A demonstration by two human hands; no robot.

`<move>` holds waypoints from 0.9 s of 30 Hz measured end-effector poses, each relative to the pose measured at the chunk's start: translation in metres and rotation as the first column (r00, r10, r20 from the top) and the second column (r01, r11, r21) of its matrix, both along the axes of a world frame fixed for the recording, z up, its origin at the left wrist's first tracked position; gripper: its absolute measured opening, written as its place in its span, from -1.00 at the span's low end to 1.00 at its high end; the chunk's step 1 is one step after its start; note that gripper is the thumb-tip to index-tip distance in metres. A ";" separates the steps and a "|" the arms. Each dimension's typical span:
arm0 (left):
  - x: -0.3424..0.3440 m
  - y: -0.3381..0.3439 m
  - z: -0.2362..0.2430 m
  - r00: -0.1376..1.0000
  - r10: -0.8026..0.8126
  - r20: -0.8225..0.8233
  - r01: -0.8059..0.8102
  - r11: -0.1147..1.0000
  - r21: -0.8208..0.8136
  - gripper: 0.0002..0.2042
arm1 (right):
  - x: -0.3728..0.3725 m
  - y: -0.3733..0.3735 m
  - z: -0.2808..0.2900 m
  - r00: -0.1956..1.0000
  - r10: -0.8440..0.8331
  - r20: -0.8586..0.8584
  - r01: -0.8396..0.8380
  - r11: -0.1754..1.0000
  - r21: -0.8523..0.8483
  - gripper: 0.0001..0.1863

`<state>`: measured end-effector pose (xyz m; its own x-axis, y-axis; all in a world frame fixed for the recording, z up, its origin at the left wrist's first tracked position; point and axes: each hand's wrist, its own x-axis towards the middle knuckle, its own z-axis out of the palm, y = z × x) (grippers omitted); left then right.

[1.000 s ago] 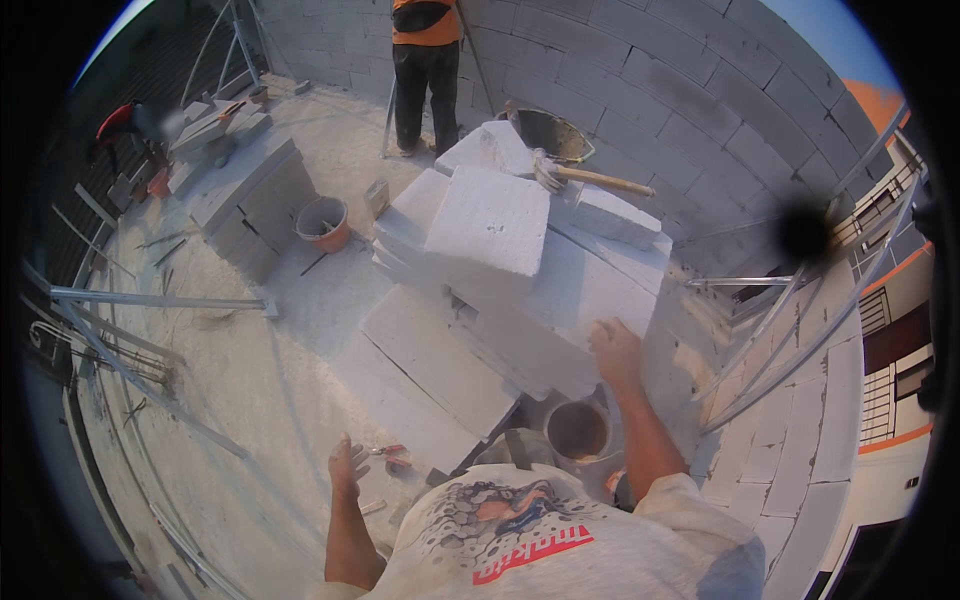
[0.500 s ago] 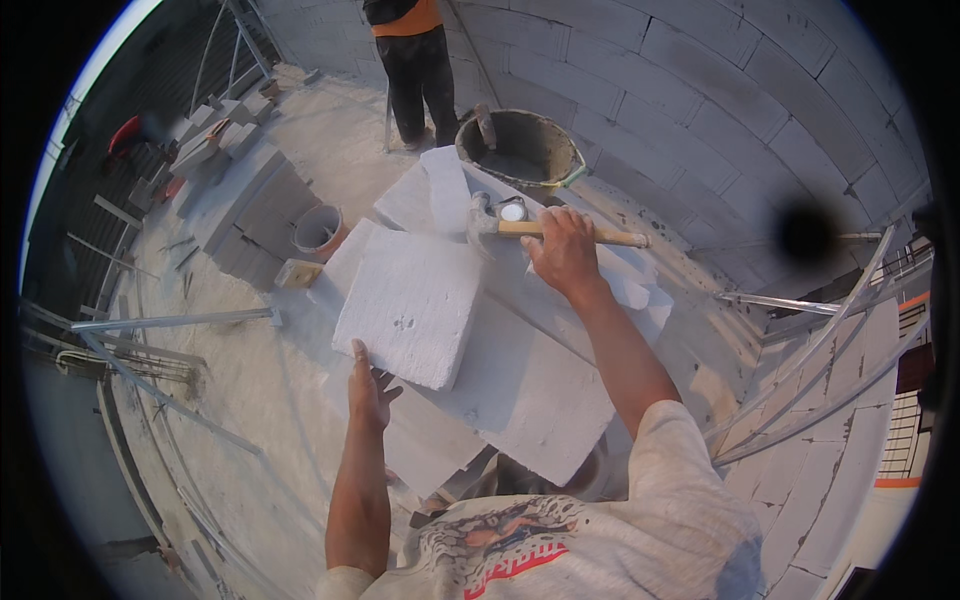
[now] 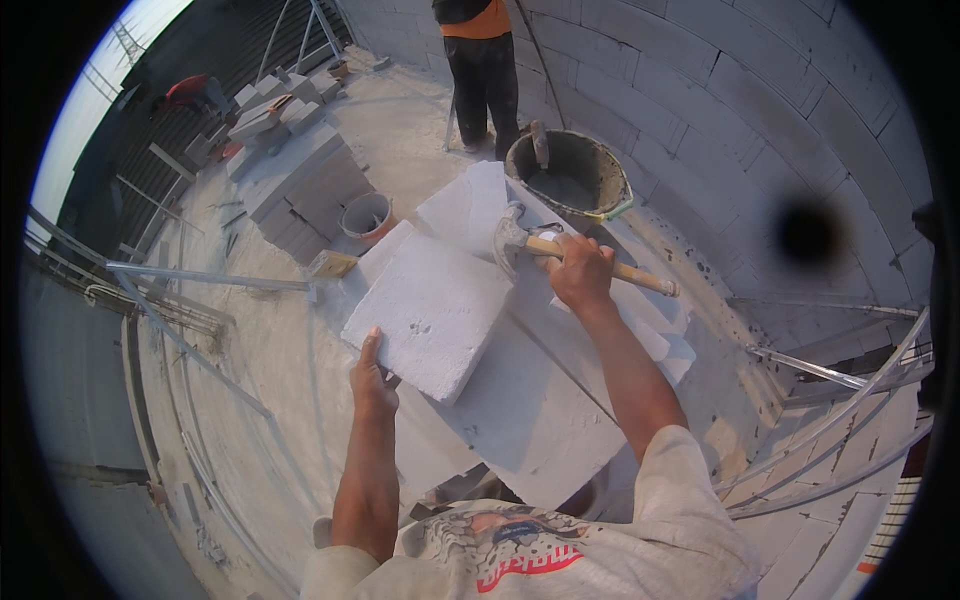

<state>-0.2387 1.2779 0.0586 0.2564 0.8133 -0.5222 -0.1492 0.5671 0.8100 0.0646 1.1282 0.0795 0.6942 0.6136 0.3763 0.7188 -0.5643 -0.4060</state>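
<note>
My right hand [image 3: 582,272] is closed round the wooden handle of a claw hammer [image 3: 632,276]. The hammer's metal head is at the far right corner of a square white aerated concrete block [image 3: 430,312]. My left hand [image 3: 373,378] grips the near left corner of that block, thumb on its top face and fingers partly hidden beneath. Under it lie larger white blocks [image 3: 535,425], stacked at angles. A narrow offcut [image 3: 487,198] rests on the pile's far end.
A black mortar tub [image 3: 606,205] stands beyond the pile, near a block wall [image 3: 690,120]. Another person [image 3: 482,80] stands behind it; one more person [image 3: 192,92] bends far left. A small bucket [image 3: 367,218], stacked blocks [image 3: 310,180] and metal frames [image 3: 210,275] stand left.
My left hand has closed on the white block's near corner, thumb now on top. The hammer stays in my right hand, its head still by the block. The whole view has shifted.
</note>
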 end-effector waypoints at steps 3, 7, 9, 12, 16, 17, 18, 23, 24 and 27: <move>-0.006 -0.012 0.001 0.999 0.041 -0.017 -0.042 0.998 -0.039 -0.32 | 0.005 0.040 0.021 0.996 -0.032 0.080 0.024 0.995 0.095 -0.71; -0.013 -0.022 0.002 0.998 0.060 0.014 -0.060 0.997 -0.048 -0.36 | 0.012 0.094 0.029 0.997 -0.065 0.035 0.063 0.997 0.048 -0.76; -0.017 -0.024 0.004 0.999 0.050 0.020 -0.049 0.998 -0.034 -0.38 | 0.012 0.106 0.021 0.997 -0.066 0.049 0.070 0.994 -0.082 -0.74; -0.027 -0.026 0.007 0.998 0.062 0.021 -0.062 0.998 -0.025 -0.42 | 0.012 0.103 0.010 0.992 -0.006 0.123 0.026 0.987 -0.162 -0.69; -0.043 -0.027 0.006 0.995 0.098 -0.010 -0.098 0.995 -0.017 -0.43 | -0.007 0.077 0.018 0.975 0.058 0.216 -0.062 0.998 0.011 -0.61; -0.048 -0.027 0.005 0.994 0.108 -0.015 -0.108 0.994 -0.019 -0.43 | -0.018 0.069 0.024 0.980 0.094 0.174 -0.105 0.993 0.052 -0.59; -0.052 -0.028 0.004 0.993 0.114 -0.021 -0.115 0.993 -0.027 -0.43 | -0.033 0.059 0.028 0.983 0.128 0.131 -0.141 0.986 0.090 -0.57; -0.085 -0.027 0.006 1.000 -0.020 -0.025 0.019 1.000 -0.025 -0.36 | -0.130 -0.017 0.022 0.891 0.450 -0.056 -0.433 0.882 0.187 -0.35; -0.091 -0.028 0.008 0.999 -0.033 -0.019 0.033 0.999 -0.012 -0.34 | -0.144 -0.032 0.020 0.855 0.509 -0.099 -0.486 0.853 0.192 -0.29; -0.106 -0.028 0.017 0.997 -0.066 -0.043 0.065 0.998 -0.009 -0.29 | -0.174 -0.059 0.009 0.728 0.685 -0.033 -0.678 0.726 0.118 -0.09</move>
<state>-0.3443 1.2501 0.0753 0.2862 0.7916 -0.5399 -0.0768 0.5807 0.8105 -0.1099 1.0693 0.0890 0.1285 0.8971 0.4227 0.8630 0.1089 -0.4933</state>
